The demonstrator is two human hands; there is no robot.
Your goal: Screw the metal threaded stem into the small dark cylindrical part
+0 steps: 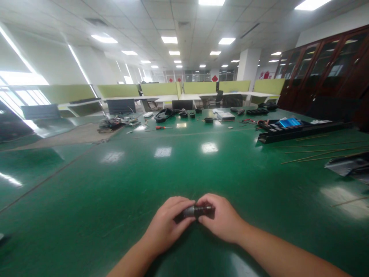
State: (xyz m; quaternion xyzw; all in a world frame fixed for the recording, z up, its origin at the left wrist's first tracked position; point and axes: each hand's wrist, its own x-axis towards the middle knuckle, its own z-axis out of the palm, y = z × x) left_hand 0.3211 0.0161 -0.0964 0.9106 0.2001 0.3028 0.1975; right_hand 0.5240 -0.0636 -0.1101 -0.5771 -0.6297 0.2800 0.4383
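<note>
Near the front of the green table (pixel 138 175), both hands hold one small dark cylinder (pixel 190 211), which lies sideways between them. Its left part is smooth and greyish black; narrow rings show toward the right. It looks like a flashlight, but blur hides its exact kind. My left hand (pixel 170 219) wraps the left end, fingers over the top and thumb below. Around the right end my right hand (pixel 220 217) is closed, with thumb and fingertips near the ringed part. The palms cover both ends of the cylinder.
An orange-handled screwdriver (pixel 160 127) lies farther back, near several small black parts. At right are a long black channel (pixel 288 132), a blue packet (pixel 290 122) and thin brown rods (pixel 317 154). Circuit-like parts (pixel 111 123) sit at back left.
</note>
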